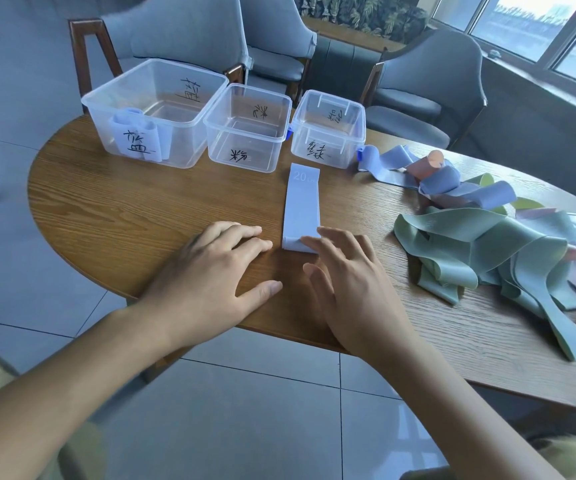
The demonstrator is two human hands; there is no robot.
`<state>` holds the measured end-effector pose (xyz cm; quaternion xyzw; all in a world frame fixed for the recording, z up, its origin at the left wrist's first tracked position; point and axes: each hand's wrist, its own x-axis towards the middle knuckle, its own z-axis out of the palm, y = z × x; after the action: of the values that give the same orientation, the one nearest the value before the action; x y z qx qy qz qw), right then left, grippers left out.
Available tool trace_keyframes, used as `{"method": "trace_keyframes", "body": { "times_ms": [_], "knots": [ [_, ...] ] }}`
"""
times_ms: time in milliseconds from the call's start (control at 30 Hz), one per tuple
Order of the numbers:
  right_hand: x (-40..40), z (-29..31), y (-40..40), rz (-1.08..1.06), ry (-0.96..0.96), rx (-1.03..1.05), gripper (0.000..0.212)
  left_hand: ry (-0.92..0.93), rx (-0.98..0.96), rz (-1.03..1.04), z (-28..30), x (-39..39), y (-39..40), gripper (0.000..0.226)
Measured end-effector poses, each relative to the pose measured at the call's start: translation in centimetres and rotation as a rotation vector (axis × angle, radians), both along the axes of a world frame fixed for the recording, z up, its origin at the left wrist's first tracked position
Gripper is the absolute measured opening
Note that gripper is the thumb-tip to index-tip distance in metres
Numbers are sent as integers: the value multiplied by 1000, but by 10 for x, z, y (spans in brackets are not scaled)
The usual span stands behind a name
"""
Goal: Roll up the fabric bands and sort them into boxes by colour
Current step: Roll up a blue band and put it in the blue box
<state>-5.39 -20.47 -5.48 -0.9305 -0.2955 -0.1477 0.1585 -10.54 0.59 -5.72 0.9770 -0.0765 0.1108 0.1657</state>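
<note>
The flat pale-blue fabric band [301, 206] reads "20" at its far end, small letters after it blurred. Three clear plastic boxes carry black handwritten characters: 蓝 on the large left box [148, 109], 粉 on the middle box [245, 128], 绿 on the small right box [326, 131].

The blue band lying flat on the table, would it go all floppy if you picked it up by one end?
Probably floppy: the blue band lies thin and flat on the table, and the bands in the pile curl and drape loosely. It looks light for its size. The near end under the right hand is just starting to roll and might spring open if let go.
</note>
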Motion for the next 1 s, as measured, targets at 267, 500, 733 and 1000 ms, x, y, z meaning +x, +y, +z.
{"method": "trace_keyframes", "body": {
  "times_ms": [267, 500, 733, 1000],
  "knots": [
    [14, 1, 6, -13, -42, -43, 34, 14, 0, 3, -1, 0, 1, 76],
    [23, 2, 11, -26, -12, -40, 35, 22, -1, 3, -1, 0, 1, 77],
    [34, 4, 18, -17, -2, -44, 30, 27, 2, 3, -1, 0, 2, 77],
    [48, 5, 27, -60, -3, -52, 27, 18, -1, 6, -3, 0, 2, 73]
  ]
}}
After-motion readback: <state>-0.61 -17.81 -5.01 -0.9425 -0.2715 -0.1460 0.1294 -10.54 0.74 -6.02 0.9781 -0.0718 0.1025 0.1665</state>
